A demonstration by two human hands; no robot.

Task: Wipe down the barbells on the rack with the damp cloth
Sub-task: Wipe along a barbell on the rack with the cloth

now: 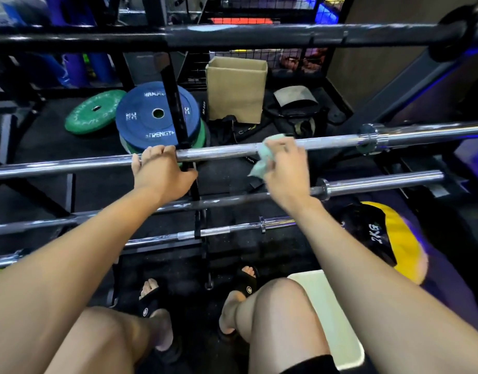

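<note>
Cloth on the barbell, cardboard box behind

Left hand fingers curl over the barbell; right hand fingers pinch the cloth; cardboard box at 12 o'clock, contents hidden.

Lighting, as we record it: dim overall, with light falling from above and behind us onto the forearms and knees, which read brightest. Blue-violet glow at the upper right and a red strip at top centre. Glare: we note white streaks along the chrome barbell and the black bar. Floor beneath the rack lies in deep shadow. Blur: right hand and cloth smeared. Distortion: straight bars bow toward the edges; corners soft.
</note>
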